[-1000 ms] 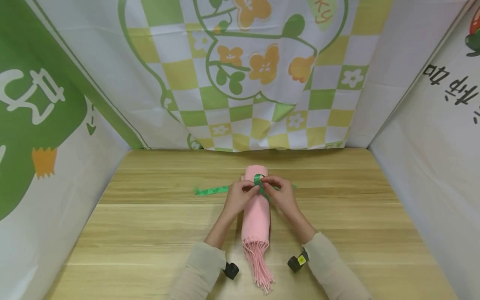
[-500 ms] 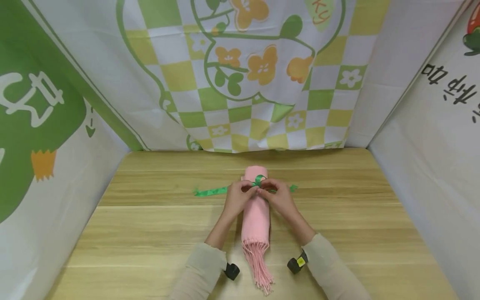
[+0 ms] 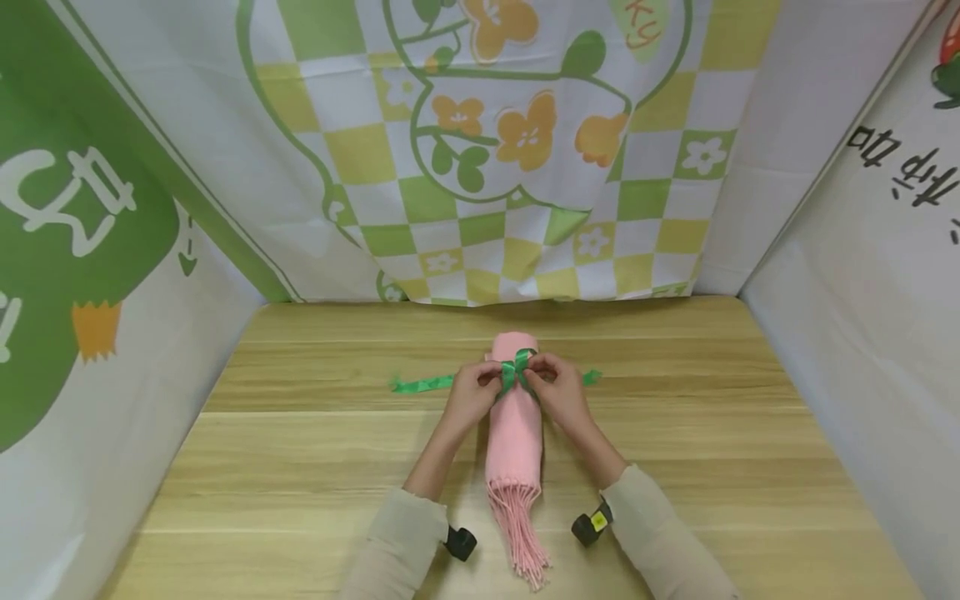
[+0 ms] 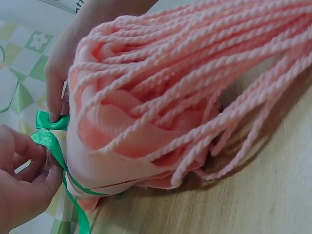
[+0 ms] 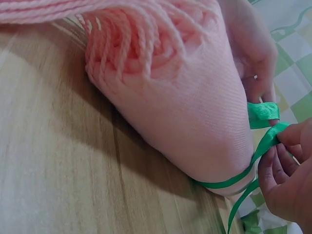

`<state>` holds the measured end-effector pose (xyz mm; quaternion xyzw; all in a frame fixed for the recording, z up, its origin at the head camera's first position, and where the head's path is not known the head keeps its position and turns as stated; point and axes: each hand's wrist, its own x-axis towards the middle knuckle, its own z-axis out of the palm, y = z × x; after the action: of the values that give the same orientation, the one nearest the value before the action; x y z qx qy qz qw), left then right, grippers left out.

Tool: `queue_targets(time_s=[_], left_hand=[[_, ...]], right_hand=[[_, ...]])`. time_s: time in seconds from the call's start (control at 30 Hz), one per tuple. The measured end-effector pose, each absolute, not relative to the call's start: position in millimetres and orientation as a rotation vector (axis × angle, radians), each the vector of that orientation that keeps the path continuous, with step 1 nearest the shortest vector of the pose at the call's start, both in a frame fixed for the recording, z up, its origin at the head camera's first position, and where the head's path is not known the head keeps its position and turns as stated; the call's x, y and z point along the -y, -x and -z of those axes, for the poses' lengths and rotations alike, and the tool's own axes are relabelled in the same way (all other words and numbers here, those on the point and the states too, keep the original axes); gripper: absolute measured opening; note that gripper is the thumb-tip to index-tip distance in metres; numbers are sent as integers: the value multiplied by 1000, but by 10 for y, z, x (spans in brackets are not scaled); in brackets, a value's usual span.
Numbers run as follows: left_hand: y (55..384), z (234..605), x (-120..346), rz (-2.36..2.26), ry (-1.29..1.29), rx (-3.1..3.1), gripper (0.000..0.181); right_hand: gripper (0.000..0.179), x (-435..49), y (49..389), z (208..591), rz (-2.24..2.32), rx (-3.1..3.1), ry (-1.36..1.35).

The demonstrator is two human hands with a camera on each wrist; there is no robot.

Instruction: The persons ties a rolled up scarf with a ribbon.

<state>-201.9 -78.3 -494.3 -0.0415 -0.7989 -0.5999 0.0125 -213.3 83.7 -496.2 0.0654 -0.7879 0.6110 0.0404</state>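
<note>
A rolled pink scarf (image 3: 514,442) lies lengthwise on the table, its twisted fringe (image 3: 519,529) toward the person. Round its far part runs a green satin ribbon (image 3: 521,360), with loops standing up on top. My left hand (image 3: 472,392) pinches the left loop between thumb and fingers; the left wrist view shows this ribbon loop (image 4: 48,139) close up. On the other side my right hand (image 3: 561,387) pinches the right part of the ribbon, and the right wrist view shows that ribbon (image 5: 271,137) at the fingertips. The knot itself is partly hidden by fingers.
One ribbon tail (image 3: 423,384) stretches left over the wooden table (image 3: 315,467); another tail end (image 3: 592,377) shows at the right. A patterned cloth (image 3: 487,242) hangs behind the table's back edge. Printed sheets stand at both sides.
The hands have drawn slightly apart from where their fingertips met half a second ago. Two green loops now show between them, where one upright loop showed before. The scarf stays in place.
</note>
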Motion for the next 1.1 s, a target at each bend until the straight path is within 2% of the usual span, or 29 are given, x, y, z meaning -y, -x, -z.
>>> queue_targets(time_s=[1.1], left_hand=[[2052,5045,721,2163,-49,2307,30]], right_hand=[[10,-745,2166,4989,-1882,2427,-140]])
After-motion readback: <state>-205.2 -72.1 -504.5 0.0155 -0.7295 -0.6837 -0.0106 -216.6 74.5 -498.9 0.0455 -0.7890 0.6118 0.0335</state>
